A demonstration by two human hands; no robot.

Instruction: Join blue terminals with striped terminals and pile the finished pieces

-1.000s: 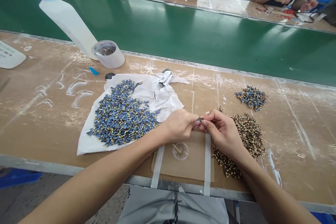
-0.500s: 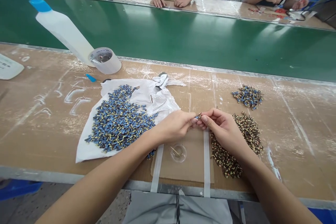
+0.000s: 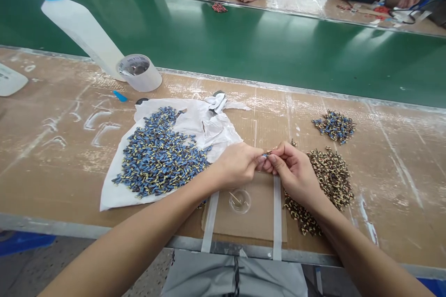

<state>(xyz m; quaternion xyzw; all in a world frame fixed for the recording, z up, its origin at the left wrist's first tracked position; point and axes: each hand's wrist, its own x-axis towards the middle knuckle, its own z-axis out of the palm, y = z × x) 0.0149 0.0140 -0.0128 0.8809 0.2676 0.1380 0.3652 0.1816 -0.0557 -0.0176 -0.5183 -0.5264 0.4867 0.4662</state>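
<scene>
Head view: across the table (image 3: 393,158), a white sheet (image 3: 114,196) bearing a blue-and-yellow pile (image 3: 156,158) lies to the left, while a brown-and-cream pile (image 3: 332,178) sits beside the right hand (image 3: 298,174), which partly hides it. The left hand (image 3: 239,164) meets that hand, fingertips to fingertips, and the fingers of both pinch a small blue piece (image 3: 265,154) between them, neither hand clearly nearer. Its long axis seems to run crosswise from one hand toward the other, though it is too small and covered to be sure.
</scene>
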